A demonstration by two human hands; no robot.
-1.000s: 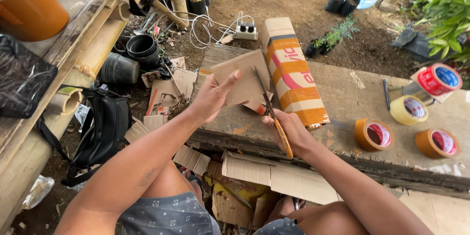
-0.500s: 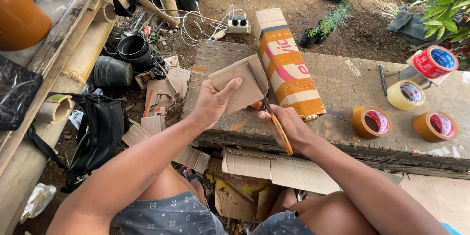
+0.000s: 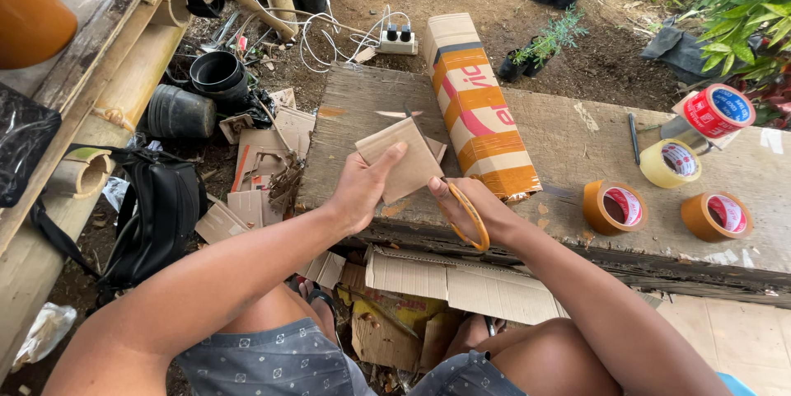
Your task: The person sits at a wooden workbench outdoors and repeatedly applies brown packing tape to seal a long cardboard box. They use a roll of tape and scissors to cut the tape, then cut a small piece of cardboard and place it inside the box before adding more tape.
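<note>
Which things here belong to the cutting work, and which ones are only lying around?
In use:
- cardboard piece, held by the left hand
- scissors, held in the right hand

Lying about:
- taped box on the wooden board
- tape rolls
- black bag
- black pots
- power strip
</note>
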